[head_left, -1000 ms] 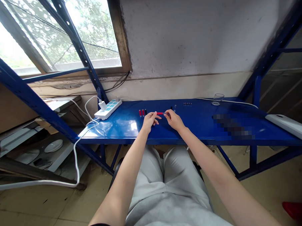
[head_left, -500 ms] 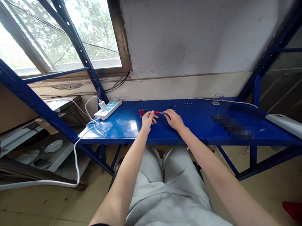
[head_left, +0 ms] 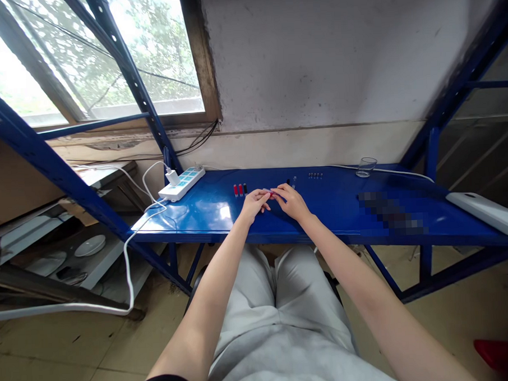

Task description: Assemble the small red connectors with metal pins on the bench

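Small red piece [head_left: 272, 195]: ctr of frame, held just above desk [head_left: 334, 206], mostly hidden by fingertips; a pale sliver shows alongside, too small to ID. Can't tell if 1 part or 2.

L hand [head_left: 253, 205]: thumb + fingers pinched on piece from its L end. R hand [head_left: 294, 202]: thumb + index closed on same piece from R side. Fingertips of both hands nearly meet.

Behind L hand, L of ctr: 2 red tubes [head_left: 238, 190] + 1 black tube [head_left: 245, 188], upright, in a row, close tog. Behind R hand: dark piece [head_left: 288, 183], partly covered, w/ clear piece [head_left: 294, 181] beside it. Further R, toward rear edge: row of sm. pcs [head_left: 315, 176], details unclear.

Desk, R of ctr: clear glass [head_left: 366, 168], nr white cord [head_left: 398, 172]. Below it, pixelated dark obj. [head_left: 389, 212]. R edge of frame: white device [head_left: 486, 211]. Desk, L end: white power strip [head_left: 182, 184] w/ plug [head_left: 172, 176] in. Upper L of frame: window [head_left: 164, 65].
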Tool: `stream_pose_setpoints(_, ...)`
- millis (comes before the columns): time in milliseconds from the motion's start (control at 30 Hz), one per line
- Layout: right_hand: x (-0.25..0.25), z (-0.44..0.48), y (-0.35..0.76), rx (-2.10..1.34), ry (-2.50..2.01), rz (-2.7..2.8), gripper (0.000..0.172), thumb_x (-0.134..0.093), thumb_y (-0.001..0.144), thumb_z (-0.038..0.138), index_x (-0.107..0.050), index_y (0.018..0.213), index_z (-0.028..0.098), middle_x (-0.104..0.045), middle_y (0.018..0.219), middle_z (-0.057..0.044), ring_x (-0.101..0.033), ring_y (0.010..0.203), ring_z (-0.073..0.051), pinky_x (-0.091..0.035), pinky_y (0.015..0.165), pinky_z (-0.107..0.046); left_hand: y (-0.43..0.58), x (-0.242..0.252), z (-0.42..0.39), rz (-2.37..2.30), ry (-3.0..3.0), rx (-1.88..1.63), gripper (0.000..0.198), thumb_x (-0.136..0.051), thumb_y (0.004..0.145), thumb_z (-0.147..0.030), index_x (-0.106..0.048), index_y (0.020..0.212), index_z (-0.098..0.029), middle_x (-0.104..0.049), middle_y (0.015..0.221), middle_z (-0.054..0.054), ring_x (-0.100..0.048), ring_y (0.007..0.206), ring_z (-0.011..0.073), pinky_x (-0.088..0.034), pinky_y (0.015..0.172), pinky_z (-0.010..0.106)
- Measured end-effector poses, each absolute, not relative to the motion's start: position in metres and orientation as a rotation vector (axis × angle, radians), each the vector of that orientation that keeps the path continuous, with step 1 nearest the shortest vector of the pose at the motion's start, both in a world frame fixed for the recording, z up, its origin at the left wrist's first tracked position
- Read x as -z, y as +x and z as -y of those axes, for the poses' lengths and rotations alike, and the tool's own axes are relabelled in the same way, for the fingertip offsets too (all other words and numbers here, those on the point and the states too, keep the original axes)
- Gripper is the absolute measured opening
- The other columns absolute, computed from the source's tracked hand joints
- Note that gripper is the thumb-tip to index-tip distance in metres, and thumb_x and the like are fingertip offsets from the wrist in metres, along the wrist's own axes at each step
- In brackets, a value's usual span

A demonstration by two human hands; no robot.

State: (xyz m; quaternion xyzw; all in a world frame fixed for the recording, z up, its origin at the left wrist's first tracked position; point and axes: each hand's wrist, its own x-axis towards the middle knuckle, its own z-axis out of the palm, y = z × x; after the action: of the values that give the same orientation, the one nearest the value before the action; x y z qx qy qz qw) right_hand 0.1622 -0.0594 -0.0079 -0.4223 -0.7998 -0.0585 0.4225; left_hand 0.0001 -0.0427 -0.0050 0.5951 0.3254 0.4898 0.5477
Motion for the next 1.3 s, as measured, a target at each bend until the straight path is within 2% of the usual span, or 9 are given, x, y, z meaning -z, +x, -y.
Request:
stream_pose_setpoints(300, 0.009, 0.059, 0.162, 0.049, -1.041, 2.039, 0.032, -0.037, 0.09, 0.037, -0.061, 0.102, 0.019, -0.056, 0.087, -0.009, -0.054, 0.082, -0.019, -0.045, 0.07, -0.03, -0.001, 0.007, 0.04, -0.811, 1.452, -1.245, 0.033, -0.064, 0.071, -0.042, -0.057, 0.086, -0.013, -0.061, 0.072, 0.002, -0.053, 0.043, 0.0056, -0.033, 0.037, 0.017)
stream_pose_setpoints(433, 0.01, 0.059, 0.162, -0.02, -1.06, 2.091, 0.029, -0.039, 0.09, 0.035, -0.062, 0.094, 0.018, -0.055, 0.08, -0.006, -0.052, 0.072, -0.016, -0.042, 0.063, -0.027, -0.001, 0.007, 0.04, -0.769, 1.465, -1.161, 0.034, -0.065, 0.07, -0.041, -0.057, 0.087, -0.013, -0.059, 0.07, 0.001, -0.055, 0.045, 0.0062, -0.033, 0.036, 0.016)
stream_pose_setpoints(667, 0.009, 0.059, 0.161, -0.037, -1.055, 2.131, 0.026, -0.039, 0.09, 0.031, -0.062, 0.091, 0.019, -0.057, 0.081, -0.006, -0.053, 0.073, -0.016, -0.041, 0.064, -0.026, 0.0, 0.007, 0.041, -0.755, 1.465, -1.098, 0.029, -0.063, 0.072, -0.039, -0.053, 0.082, -0.014, -0.058, 0.069, 0.0, -0.055, 0.045, 0.0063, -0.033, 0.037, 0.016)
stream_pose_setpoints(900, 0.01, 0.054, 0.164, -0.044, -1.159, 2.045, 0.028, -0.041, 0.088, 0.037, -0.062, 0.095, 0.019, -0.06, 0.085, -0.007, -0.055, 0.072, -0.016, -0.043, 0.064, -0.028, -0.002, 0.002, 0.044, -0.892, 1.421, -1.252, 0.022, -0.059, 0.075, -0.036, -0.053, 0.076, -0.015, -0.059, 0.066, 0.0, -0.05, 0.041, 0.0047, -0.03, 0.037, 0.017)
stream_pose_setpoints(1300, 0.012, 0.044, 0.185, -0.185, -1.431, 1.742, 0.028, -0.047, 0.081, 0.043, -0.06, 0.082, 0.018, -0.061, 0.072, -0.006, -0.056, 0.064, -0.017, -0.044, 0.057, -0.028, -0.003, 0.002, 0.043, -0.961, 1.411, -1.283, 0.016, -0.056, 0.075, -0.032, -0.053, 0.073, -0.016, -0.059, 0.063, 0.0, -0.049, 0.039, 0.0051, -0.029, 0.037, 0.018)
